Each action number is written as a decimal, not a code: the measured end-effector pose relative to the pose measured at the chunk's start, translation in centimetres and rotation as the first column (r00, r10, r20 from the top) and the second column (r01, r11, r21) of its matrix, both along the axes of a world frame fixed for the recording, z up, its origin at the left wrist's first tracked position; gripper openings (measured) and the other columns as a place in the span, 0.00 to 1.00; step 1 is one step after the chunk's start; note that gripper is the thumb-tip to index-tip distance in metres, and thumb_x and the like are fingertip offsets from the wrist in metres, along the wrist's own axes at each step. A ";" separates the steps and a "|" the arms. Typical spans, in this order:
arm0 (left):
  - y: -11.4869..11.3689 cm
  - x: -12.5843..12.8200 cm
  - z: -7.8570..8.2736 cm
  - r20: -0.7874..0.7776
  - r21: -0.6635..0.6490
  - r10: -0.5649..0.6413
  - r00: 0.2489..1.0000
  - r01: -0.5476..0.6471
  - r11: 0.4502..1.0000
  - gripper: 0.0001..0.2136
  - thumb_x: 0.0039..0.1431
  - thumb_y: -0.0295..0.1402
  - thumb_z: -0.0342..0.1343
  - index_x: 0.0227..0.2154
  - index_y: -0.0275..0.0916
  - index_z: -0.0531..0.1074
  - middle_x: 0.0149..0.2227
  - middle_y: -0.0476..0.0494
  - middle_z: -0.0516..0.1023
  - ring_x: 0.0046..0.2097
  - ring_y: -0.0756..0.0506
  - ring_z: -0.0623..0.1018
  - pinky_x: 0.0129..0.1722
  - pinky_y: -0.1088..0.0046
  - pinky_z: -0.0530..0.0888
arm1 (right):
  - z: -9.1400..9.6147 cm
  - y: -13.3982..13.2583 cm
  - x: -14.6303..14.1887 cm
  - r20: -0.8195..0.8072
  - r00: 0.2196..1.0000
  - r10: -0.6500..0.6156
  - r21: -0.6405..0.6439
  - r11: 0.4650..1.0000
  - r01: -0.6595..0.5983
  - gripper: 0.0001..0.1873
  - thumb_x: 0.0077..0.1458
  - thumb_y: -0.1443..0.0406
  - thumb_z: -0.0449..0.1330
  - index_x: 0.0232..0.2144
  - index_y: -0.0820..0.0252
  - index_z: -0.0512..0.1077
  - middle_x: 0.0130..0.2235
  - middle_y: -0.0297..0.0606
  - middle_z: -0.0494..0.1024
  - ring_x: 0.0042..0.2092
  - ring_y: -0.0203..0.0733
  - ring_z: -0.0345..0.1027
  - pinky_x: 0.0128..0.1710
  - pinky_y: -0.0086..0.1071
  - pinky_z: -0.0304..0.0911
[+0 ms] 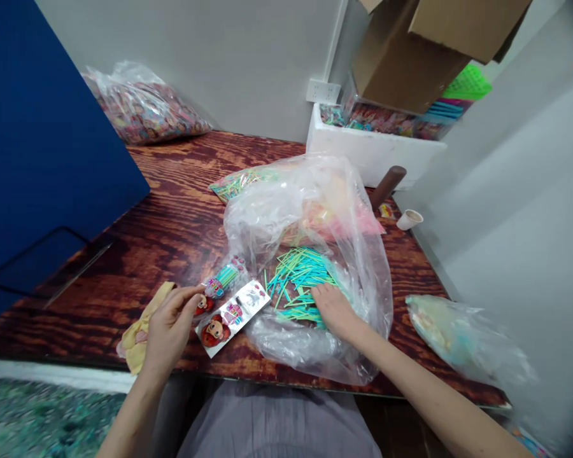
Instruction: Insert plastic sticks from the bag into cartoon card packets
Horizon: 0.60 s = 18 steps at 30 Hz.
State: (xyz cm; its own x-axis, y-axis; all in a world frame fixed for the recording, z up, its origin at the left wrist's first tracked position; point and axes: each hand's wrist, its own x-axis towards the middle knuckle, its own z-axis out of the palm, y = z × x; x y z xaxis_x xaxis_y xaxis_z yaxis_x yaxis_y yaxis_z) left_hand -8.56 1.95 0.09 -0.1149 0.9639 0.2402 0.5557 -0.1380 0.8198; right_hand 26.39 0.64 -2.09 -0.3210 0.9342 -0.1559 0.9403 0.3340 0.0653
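Between the thumb and fingers of my left hand is a small clear printed packet; green and blue sticks show through it, and a cartoon figure is printed on its lower end. A flat stack of printed packets with the same cartoon lies just right of that hand. My right hand reaches into an opened large clear plastic bag. Its fingers are curled together against loose thin sticks in green and blue; the fingertips are hidden among them. A yellow cloth lies beneath and beside my left hand.
Behind the opened bag lie pink and multicoloured bagged sticks. A white foam box stands at the back right, with cardboard boxes above. A brown tube, a paper cup and another plastic bag line the right edge. A blue panel blocks the left.
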 end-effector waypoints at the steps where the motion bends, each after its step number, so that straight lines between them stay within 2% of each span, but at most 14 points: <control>1: -0.1 0.0 0.1 -0.001 0.009 -0.004 1.000 0.004 1.000 0.13 0.60 0.43 0.54 0.37 0.41 0.78 0.39 0.45 0.80 0.42 0.43 0.77 0.46 0.66 0.73 | -0.1 0.1 0.2 -0.027 0.999 -0.016 -0.008 1.000 0.016 0.12 0.61 0.76 0.49 0.41 0.64 0.70 0.42 0.47 0.74 0.44 0.50 0.65 0.44 0.39 0.56; 4: -0.4 0.1 0.3 0.005 0.036 -0.019 1.000 0.019 0.999 0.12 0.60 0.43 0.54 0.36 0.42 0.78 0.38 0.45 0.80 0.42 0.43 0.78 0.45 0.67 0.73 | -0.6 0.9 1.2 -0.191 0.977 -0.097 -0.051 0.995 0.089 0.11 0.61 0.75 0.48 0.35 0.61 0.69 0.40 0.44 0.74 0.43 0.47 0.65 0.43 0.37 0.58; 6: -0.6 0.1 0.3 0.010 0.043 -0.035 0.999 0.035 0.998 0.12 0.61 0.43 0.54 0.36 0.42 0.78 0.39 0.45 0.81 0.43 0.42 0.78 0.45 0.67 0.73 | -0.8 1.6 1.7 -0.380 0.906 -0.186 -0.086 0.982 0.165 0.10 0.60 0.73 0.48 0.32 0.59 0.67 0.37 0.41 0.74 0.40 0.44 0.66 0.42 0.35 0.59; 7: -0.7 0.0 0.2 0.011 0.043 -0.046 0.999 0.045 0.998 0.12 0.61 0.42 0.54 0.37 0.42 0.78 0.39 0.45 0.81 0.43 0.42 0.78 0.45 0.67 0.72 | -0.9 1.9 1.8 -0.499 0.833 -0.237 -0.120 0.971 0.205 0.09 0.60 0.71 0.49 0.30 0.57 0.66 0.35 0.38 0.74 0.38 0.43 0.66 0.40 0.35 0.60; 8: -0.8 0.1 0.1 0.011 0.043 -0.058 0.998 0.057 0.997 0.12 0.62 0.42 0.54 0.37 0.42 0.78 0.39 0.45 0.80 0.44 0.42 0.78 0.46 0.66 0.72 | -0.8 2.2 1.8 -0.621 0.728 -0.290 -0.170 0.957 0.236 0.08 0.60 0.69 0.49 0.29 0.56 0.64 0.32 0.35 0.74 0.36 0.42 0.67 0.39 0.34 0.61; 10: -0.9 0.4 -0.1 -0.005 0.050 -0.079 0.997 0.079 0.996 0.11 0.62 0.41 0.53 0.38 0.42 0.78 0.40 0.45 0.80 0.44 0.42 0.77 0.47 0.66 0.71 | -0.5 2.5 1.2 -0.810 0.443 -0.385 -0.301 0.920 0.250 0.09 0.61 0.63 0.50 0.28 0.55 0.63 0.28 0.31 0.73 0.31 0.40 0.67 0.35 0.33 0.63; 12: -1.1 1.5 -0.3 -0.020 0.068 -0.089 0.996 0.090 0.994 0.10 0.63 0.40 0.53 0.38 0.43 0.78 0.40 0.45 0.80 0.44 0.42 0.77 0.48 0.65 0.70 | -0.1 2.5 0.3 -0.872 0.151 -0.466 -0.432 0.877 0.212 0.12 0.60 0.56 0.53 0.28 0.55 0.64 0.26 0.29 0.73 0.28 0.38 0.67 0.30 0.32 0.64; 14: -1.3 3.3 -0.3 -0.005 0.066 -0.116 0.993 0.116 0.991 0.10 0.63 0.39 0.53 0.40 0.43 0.77 0.42 0.44 0.79 0.46 0.42 0.77 0.48 0.65 0.71 | 0.3 2.1 -0.7 -0.848 -0.065 -0.526 -0.529 0.831 0.170 0.15 0.57 0.52 0.57 0.30 0.56 0.65 0.27 0.29 0.73 0.26 0.37 0.66 0.26 0.31 0.64; 16: -1.5 5.4 -0.4 0.039 0.034 -0.171 0.985 0.170 0.985 0.12 0.65 0.38 0.52 0.46 0.44 0.75 0.45 0.44 0.79 0.47 0.43 0.77 0.49 0.66 0.71 | 0.7 1.5 -1.1 -0.829 -0.178 -0.530 -0.554 0.821 0.138 0.15 0.57 0.51 0.58 0.32 0.56 0.65 0.28 0.29 0.72 0.27 0.37 0.66 0.26 0.31 0.63; 17: -1.6 6.4 -0.4 0.057 0.017 -0.204 0.977 0.203 0.979 0.13 0.65 0.37 0.51 0.50 0.44 0.74 0.47 0.43 0.79 0.48 0.43 0.77 0.49 0.66 0.71 | 0.7 1.2 -1.0 -0.845 -0.181 -0.503 -0.529 0.836 0.147 0.14 0.58 0.52 0.57 0.33 0.56 0.65 0.28 0.30 0.72 0.28 0.37 0.66 0.28 0.31 0.63; 18: -1.7 7.3 -0.4 0.069 0.005 -0.238 0.969 0.238 0.971 0.15 0.65 0.37 0.51 0.53 0.45 0.72 0.48 0.43 0.78 0.49 0.43 0.77 0.50 0.65 0.71 | 0.8 0.8 -0.7 -0.880 -0.132 -0.456 -0.473 0.862 0.183 0.12 0.60 0.54 0.56 0.33 0.56 0.65 0.29 0.30 0.71 0.29 0.38 0.66 0.30 0.31 0.63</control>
State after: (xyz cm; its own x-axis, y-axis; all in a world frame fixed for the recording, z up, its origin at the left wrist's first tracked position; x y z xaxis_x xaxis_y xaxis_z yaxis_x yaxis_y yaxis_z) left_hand -1.26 0.30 -0.30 0.1015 0.9663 0.2364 0.4493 -0.2566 0.8558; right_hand 25.64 1.46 -1.32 0.0613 0.9860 -0.1548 0.0009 -0.1552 -0.9879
